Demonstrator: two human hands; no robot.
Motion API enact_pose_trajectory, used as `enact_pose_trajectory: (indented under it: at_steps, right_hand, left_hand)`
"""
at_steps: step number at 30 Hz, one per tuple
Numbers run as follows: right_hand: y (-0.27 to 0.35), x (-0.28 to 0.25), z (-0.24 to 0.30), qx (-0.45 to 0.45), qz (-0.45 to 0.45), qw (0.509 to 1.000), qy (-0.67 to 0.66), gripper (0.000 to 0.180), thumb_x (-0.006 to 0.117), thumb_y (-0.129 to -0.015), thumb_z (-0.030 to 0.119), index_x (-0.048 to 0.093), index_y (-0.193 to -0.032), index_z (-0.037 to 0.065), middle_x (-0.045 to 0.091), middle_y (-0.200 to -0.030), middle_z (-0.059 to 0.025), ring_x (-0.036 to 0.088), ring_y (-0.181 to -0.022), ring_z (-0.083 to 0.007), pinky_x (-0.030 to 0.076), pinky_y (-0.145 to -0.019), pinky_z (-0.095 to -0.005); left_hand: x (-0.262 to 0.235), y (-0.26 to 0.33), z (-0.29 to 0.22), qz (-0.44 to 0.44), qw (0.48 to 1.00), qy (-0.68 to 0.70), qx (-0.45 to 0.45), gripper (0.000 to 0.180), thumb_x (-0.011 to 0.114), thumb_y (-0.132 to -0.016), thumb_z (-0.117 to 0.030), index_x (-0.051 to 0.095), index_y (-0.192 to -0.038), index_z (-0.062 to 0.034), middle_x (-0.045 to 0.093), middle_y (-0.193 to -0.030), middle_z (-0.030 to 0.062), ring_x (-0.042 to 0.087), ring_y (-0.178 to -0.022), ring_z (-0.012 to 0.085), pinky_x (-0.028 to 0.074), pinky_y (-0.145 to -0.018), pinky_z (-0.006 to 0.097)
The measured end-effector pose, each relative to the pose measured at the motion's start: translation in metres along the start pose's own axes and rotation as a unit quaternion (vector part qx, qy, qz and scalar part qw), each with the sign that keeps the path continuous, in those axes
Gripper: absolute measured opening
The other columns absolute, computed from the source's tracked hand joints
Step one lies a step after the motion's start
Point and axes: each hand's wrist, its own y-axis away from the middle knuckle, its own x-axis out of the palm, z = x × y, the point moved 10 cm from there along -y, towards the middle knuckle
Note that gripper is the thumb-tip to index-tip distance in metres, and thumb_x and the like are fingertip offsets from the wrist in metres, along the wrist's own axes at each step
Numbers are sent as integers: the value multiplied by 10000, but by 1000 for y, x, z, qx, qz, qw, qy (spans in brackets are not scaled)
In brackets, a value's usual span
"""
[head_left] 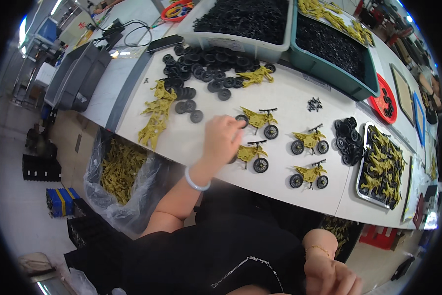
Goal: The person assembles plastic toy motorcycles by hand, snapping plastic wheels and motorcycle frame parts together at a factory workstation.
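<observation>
My left hand reaches over the white table, its fingers drawn together at the left wheel of a yellow toy motorcycle with black wheels and handlebar. A second toy motorcycle is close below, its left wheel partly hidden by that hand. To the right are two more, an upper toy motorcycle and a lower toy motorcycle. At the lower right, away from the table, my right hand has its fingers curled in; anything inside them is hidden.
Black wheels and yellow frames lie at left. Behind stand a white bin and a green bin of black parts. Small black pieces, more wheels and a metal tray of motorcycles are right.
</observation>
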Motion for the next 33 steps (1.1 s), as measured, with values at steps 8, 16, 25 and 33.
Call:
enact_pose_trajectory:
  at_steps: [8,16,25,33]
  right_hand:
    - [29,-9,12,6,-144,984,-101,126,480,-940,65,553,-1016,-5,515,-934,-75,553,-787,-188,509,-770,-231]
    - [-5,6,-47,118,-21,977,-176,55,578,-859,-23,605,-907,-19,567,-1032,-86,614,-755,-245,587,-728,-307]
    - [85,-57,-68,265,-65,949,161,217,626,-839,255,585,-872,44,625,-722,-105,575,-614,-195,450,-563,-290]
    - [204,-89,-77,327,-31,826,459,298,575,-596,43,586,-890,1,582,-697,-130,542,-590,-262,426,-560,-336]
  left_hand:
    - [-115,35,155,23,894,-331,-301,418,712,-717,-144,575,-1103,-61,557,-1067,122,518,-1058,318,433,-851,469]
    - [-130,89,181,70,885,-324,-328,524,758,-665,-199,569,-1138,-80,535,-1080,103,504,-1050,318,419,-859,465]
    - [-160,86,181,-74,929,-154,-327,300,691,-734,-108,627,-1013,-18,652,-944,118,636,-868,278,501,-769,365]
    - [-32,-37,69,64,985,113,-114,375,714,-733,-107,631,-1092,-40,658,-1042,101,635,-944,231,492,-840,319]
